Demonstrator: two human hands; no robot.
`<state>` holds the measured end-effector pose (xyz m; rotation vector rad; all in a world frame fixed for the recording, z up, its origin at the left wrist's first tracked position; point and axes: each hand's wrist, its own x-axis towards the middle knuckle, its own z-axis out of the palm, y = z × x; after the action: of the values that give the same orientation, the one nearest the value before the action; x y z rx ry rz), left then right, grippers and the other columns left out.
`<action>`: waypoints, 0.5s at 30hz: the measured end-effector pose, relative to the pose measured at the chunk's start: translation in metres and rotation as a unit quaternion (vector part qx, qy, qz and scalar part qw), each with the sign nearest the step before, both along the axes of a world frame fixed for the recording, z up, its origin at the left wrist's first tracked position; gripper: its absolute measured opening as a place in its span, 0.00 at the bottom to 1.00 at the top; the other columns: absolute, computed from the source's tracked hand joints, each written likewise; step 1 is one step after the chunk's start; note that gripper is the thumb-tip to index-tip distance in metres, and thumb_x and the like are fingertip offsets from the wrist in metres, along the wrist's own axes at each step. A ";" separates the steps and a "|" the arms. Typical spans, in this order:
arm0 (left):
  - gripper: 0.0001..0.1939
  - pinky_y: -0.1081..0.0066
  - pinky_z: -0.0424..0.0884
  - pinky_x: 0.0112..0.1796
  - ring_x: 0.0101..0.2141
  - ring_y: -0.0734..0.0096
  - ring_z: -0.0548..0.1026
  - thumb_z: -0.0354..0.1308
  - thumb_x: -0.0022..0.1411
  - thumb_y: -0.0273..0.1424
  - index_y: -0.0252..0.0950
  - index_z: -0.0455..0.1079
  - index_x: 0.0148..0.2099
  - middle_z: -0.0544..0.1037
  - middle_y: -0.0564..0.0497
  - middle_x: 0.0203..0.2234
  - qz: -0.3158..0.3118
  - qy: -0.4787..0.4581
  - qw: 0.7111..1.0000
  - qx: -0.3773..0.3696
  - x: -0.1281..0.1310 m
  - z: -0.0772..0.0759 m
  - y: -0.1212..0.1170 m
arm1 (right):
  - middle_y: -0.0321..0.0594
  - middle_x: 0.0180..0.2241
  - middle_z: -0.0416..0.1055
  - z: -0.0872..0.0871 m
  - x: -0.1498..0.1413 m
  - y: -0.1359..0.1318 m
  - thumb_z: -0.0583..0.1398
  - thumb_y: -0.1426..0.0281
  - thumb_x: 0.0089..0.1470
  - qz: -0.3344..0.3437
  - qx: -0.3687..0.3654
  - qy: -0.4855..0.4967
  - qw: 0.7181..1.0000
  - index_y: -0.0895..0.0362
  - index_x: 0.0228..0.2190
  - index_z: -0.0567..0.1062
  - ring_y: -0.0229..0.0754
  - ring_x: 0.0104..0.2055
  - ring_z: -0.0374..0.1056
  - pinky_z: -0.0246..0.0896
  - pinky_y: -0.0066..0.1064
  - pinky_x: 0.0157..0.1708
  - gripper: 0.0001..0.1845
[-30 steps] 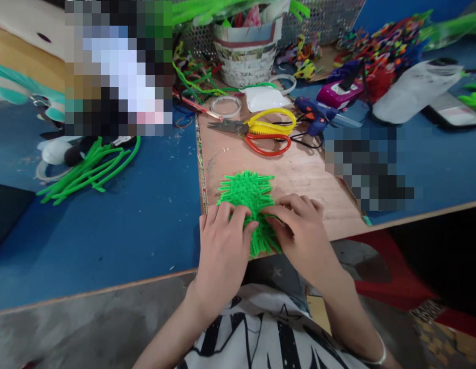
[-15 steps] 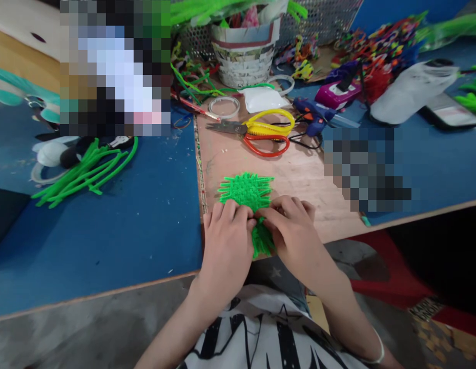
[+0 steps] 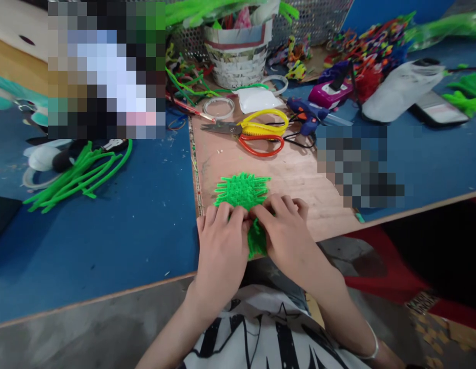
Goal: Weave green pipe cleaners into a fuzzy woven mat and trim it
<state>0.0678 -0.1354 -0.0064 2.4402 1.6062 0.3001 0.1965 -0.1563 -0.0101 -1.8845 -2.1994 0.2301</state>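
A bright green woven piece of pipe cleaners (image 3: 241,189), with stem ends sticking out around its edge, lies on the cardboard (image 3: 291,179) at the table's front. My left hand (image 3: 224,236) has its fingers curled on the piece's near left part, thumb and forefinger pinched at the middle. Close against it, my right hand (image 3: 282,225) pinches the same piece from the right. Both sets of fingertips nearly meet, and they hide the stems between them. Beyond the piece lie scissors (image 3: 249,130) with one yellow and one red handle.
Loose green pipe cleaners (image 3: 84,171) lie on the blue table at left. A white woven basket (image 3: 238,61) stands behind the scissors. To its right are a blue glue gun (image 3: 309,115), a purple box-like item (image 3: 330,92) and a phone (image 3: 439,110).
My right hand has drawn closer to my left, and the fingertips now almost touch over the green piece. The near part of the piece is more covered. The whole view has shifted slightly.
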 end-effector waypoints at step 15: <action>0.09 0.60 0.61 0.34 0.36 0.57 0.64 0.45 0.63 0.25 0.36 0.66 0.34 0.68 0.46 0.32 -0.004 0.040 0.999 0.022 0.001 0.001 -0.001 | 0.48 0.37 0.62 0.004 -0.008 0.002 0.48 0.77 0.54 0.004 -0.004 -0.050 0.999 0.56 0.36 0.70 0.52 0.44 0.55 0.46 0.42 0.41 0.13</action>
<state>0.0690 -0.1366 -0.0051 2.5207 1.6393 0.2418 0.1887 -0.1539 -0.0058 -1.9313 -2.2733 0.1492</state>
